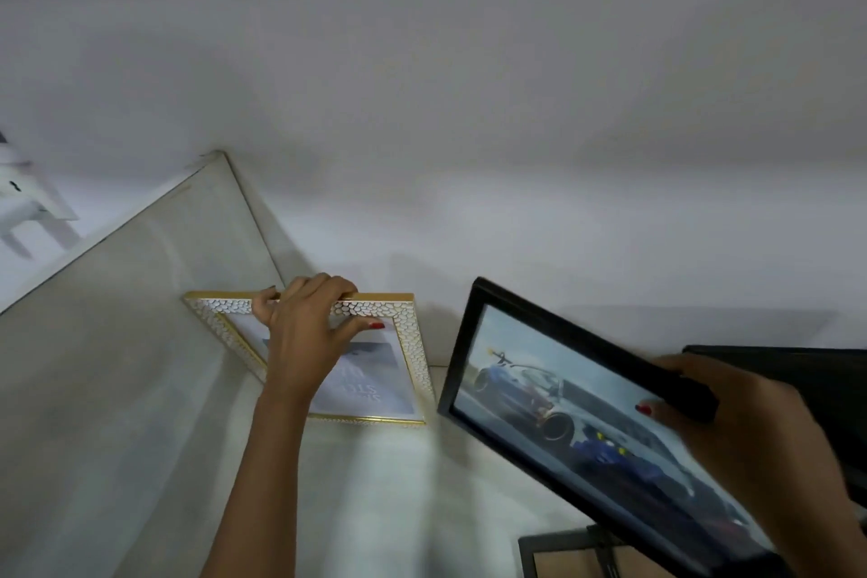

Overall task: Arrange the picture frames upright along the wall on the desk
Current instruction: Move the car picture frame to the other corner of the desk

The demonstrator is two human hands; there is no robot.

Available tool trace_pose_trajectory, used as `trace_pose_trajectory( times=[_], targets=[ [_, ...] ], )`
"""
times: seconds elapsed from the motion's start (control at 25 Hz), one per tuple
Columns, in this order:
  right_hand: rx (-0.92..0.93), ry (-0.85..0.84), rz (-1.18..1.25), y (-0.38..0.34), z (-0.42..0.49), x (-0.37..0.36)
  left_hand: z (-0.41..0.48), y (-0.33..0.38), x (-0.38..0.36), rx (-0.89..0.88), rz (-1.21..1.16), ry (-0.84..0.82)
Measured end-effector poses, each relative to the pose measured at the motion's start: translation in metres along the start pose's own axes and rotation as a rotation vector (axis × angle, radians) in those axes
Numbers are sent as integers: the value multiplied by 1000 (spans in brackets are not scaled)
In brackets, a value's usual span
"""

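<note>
Head view. A gold-and-white frame (375,310) is stood against the wall (469,108) at the back of the counter (117,413), near its far left corner. Its top edge is pinched by the left hand (305,333): fingers over the top rail, thumb on the front face. The grip is closed on the frame. The print inside appears upside down, though blur prevents certainty.

A black frame with a car picture (563,404) is held off the counter by the right hand (750,436), tilted, its upper left corner just beside the gold frame's right edge. The grip is closed on its right side, thumb on the glass. A dark flat object (797,371) is seen behind the right hand against the wall, and part of another dark frame (563,549) lies at the bottom edge; neither can be identified fully.

Risks judged from this state:
- If the left hand is released before the gold frame's lean is settled, the base may slide forward on the smooth counter and the frame may fall flat, face down.
- The black frame is held by one side only; a slip of the thumb on glass could let it drop onto the frame below.
- If the black frame is swung toward the wall, its corner could strike the gold frame and knock it over.
- If the print is indeed inverted, the frame would need turning.
</note>
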State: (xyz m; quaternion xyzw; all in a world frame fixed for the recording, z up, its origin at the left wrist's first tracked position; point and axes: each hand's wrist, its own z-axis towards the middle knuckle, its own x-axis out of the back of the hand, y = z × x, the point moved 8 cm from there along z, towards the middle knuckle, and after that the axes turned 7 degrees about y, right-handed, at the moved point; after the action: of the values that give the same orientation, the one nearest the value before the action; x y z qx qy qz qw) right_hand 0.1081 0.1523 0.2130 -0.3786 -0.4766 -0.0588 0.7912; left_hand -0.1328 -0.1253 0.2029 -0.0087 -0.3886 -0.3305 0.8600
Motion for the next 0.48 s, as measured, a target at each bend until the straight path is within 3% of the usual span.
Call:
trace_pose_trajectory(
  times=[0.28, 0.48],
  targets=[
    [120, 109, -1, -18, 5, 28, -54, 16, 61, 23, -143, 57],
    [263, -91, 30, -73, 30, -41, -64, 26, 70, -38, -237, -81]
  ],
)
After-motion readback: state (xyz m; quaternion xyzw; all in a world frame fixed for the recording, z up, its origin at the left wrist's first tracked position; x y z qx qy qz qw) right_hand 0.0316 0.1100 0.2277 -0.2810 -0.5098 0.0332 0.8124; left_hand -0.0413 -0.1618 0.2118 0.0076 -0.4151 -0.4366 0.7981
